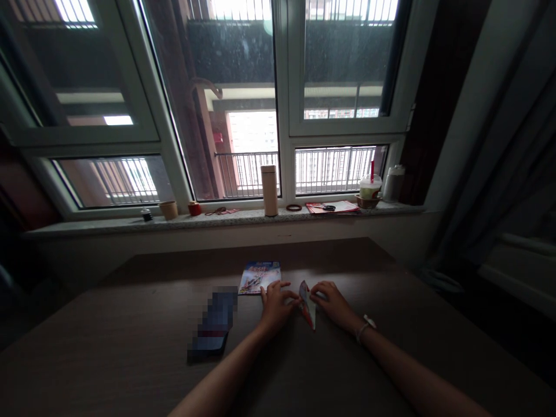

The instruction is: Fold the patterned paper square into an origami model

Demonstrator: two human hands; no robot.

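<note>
Between my hands, a small piece of folded paper (309, 313) stands up from the brown table, pointed at its near end, with pale and red printed sides. My left hand (277, 306) grips its left side with the fingertips. On the other side, my right hand (333, 301) pinches the paper's right edge between thumb and fingers; a pale bracelet (365, 329) circles that wrist. Just beyond my left hand lies a blue and white printed sheet or booklet (259, 277). A dark, flat object (214, 324), partly pixelated, rests left of my left forearm.
Behind the table (130, 307) runs a stone windowsill (204, 220). On it are a tan flask (269, 191), a paper cup (168, 210), a red jar (194, 208), a dark ring (294, 207), scissors (329, 208) on red-edged papers, and a drink cup (370, 186) in a basket.
</note>
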